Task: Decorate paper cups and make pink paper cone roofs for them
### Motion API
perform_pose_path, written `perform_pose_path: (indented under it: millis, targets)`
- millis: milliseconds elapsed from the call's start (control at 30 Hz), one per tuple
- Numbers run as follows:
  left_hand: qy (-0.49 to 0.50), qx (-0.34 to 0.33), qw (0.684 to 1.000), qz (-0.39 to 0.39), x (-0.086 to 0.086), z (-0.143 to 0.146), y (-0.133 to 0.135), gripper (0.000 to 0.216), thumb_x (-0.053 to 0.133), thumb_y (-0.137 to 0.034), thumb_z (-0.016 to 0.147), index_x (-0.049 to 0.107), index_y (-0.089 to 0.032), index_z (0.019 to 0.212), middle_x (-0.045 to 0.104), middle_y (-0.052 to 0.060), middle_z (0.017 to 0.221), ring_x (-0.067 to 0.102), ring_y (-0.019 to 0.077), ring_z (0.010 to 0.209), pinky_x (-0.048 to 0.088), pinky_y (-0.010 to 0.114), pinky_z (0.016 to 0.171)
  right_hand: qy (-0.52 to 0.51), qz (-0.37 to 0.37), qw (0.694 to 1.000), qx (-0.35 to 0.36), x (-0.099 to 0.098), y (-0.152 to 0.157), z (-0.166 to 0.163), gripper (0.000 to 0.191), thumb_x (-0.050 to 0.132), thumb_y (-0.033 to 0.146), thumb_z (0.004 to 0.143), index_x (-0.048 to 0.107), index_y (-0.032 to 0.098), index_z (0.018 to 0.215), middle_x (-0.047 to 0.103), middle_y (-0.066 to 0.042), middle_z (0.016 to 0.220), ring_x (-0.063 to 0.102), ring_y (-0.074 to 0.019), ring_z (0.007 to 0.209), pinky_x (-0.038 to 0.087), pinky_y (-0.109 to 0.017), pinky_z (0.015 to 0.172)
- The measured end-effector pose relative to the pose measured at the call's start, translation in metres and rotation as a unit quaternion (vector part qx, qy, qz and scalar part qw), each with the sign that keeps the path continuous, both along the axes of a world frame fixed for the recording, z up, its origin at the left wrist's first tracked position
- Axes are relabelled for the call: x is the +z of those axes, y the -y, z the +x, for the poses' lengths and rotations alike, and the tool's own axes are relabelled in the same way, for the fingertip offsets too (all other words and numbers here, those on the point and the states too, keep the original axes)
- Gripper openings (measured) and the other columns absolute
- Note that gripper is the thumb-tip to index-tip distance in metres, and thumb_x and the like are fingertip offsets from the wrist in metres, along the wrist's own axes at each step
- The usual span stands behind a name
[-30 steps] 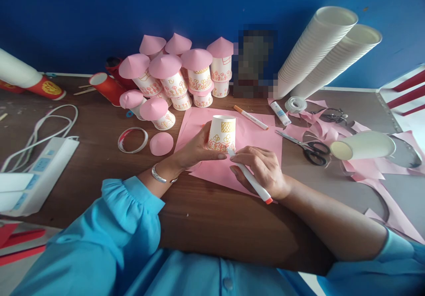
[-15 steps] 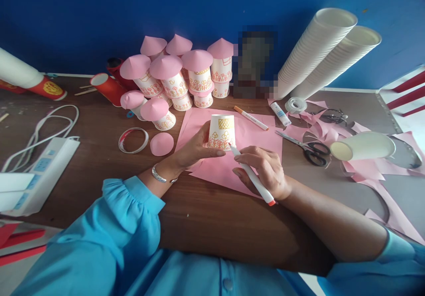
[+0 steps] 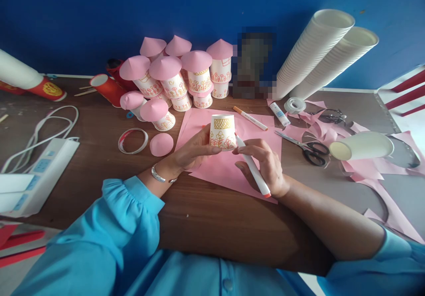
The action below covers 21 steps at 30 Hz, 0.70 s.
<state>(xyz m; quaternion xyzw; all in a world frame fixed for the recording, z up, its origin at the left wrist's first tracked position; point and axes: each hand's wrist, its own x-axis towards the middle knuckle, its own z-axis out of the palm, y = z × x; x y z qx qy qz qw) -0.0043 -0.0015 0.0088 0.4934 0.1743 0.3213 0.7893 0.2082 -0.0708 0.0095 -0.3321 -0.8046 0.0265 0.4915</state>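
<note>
My left hand [image 3: 195, 148] is closed around the left side and base of a white paper cup [image 3: 227, 132], which is upside down. Red and yellow flowers run along the cup's lower part, with a yellow crosshatched patch above them. In my right hand [image 3: 265, 165] is a white marker [image 3: 253, 168] with a red end cap, its tip at the cup's right side. Pink paper [image 3: 219, 176] lies on the table under both hands. Beyond the cup rests a second, orange-capped marker [image 3: 250, 118].
Paper-cup towers with pink cone roofs [image 3: 166, 68] stand at the back. Scissors [image 3: 307, 148], a glue tube [image 3: 279, 113], a tape roll [image 3: 295, 105] and pink scraps lie right. Tall cup stacks [image 3: 315, 52] lean at the wall. A power strip [image 3: 49, 176] is left.
The cup has turned in my left hand, so the yellow patch has shifted left. My right hand has moved the marker tip up to the cup's right side.
</note>
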Motion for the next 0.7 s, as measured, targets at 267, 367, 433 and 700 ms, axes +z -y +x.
perform_pose_path:
  millis: [267, 367, 433, 700]
  targets:
    - [-0.067, 0.001, 0.998, 0.0, -0.003, 0.001, 0.001, 0.053, 0.092, -0.027, 0.073, 0.064, -0.022, 0.117, 0.072, 0.004, 0.105, 0.067, 0.0218, 0.099, 0.05, 0.036, 0.09, 0.016, 0.017, 0.999, 0.039, 0.001, 0.0, -0.002, 0.039, 0.061, 0.021, 0.1, 0.05, 0.018, 0.137, 0.071, -0.011, 0.1, 0.072, -0.0237, 0.088, 0.063, -0.034, 0.066]
    - [-0.101, 0.038, 0.994, -0.013, -0.003, 0.002, 0.001, 0.06, 0.094, -0.028, 0.07, 0.057, -0.022, 0.117, 0.069, 0.002, 0.1, 0.065, 0.02, 0.094, 0.05, 0.034, 0.085, 0.028, 0.025, 0.998, 0.049, 0.003, 0.0, -0.002, 0.035, 0.063, 0.023, 0.1, 0.053, 0.017, 0.133, 0.071, -0.011, 0.098, 0.072, -0.0228, 0.085, 0.062, -0.032, 0.064]
    - [-0.112, 0.055, 0.992, -0.014, -0.003, 0.002, 0.002, 0.067, 0.096, -0.029, 0.067, 0.054, -0.022, 0.119, 0.067, 0.002, 0.101, 0.064, 0.0198, 0.094, 0.049, 0.035, 0.085, 0.03, 0.029, 0.998, 0.049, 0.005, 0.0, -0.001, 0.029, 0.062, 0.026, 0.102, 0.055, 0.017, 0.128, 0.07, -0.009, 0.093, 0.072, -0.0218, 0.081, 0.062, -0.032, 0.063]
    - [-0.118, 0.075, 0.99, 0.017, -0.003, 0.003, 0.002, 0.064, 0.095, -0.032, 0.068, 0.055, -0.02, 0.117, 0.063, 0.003, 0.101, 0.061, 0.0187, 0.093, 0.048, 0.033, 0.082, 0.031, 0.038, 0.998, 0.041, 0.01, -0.001, 0.0, 0.019, 0.06, 0.03, 0.103, 0.059, 0.016, 0.115, 0.069, -0.009, 0.087, 0.07, -0.0195, 0.075, 0.06, -0.031, 0.061]
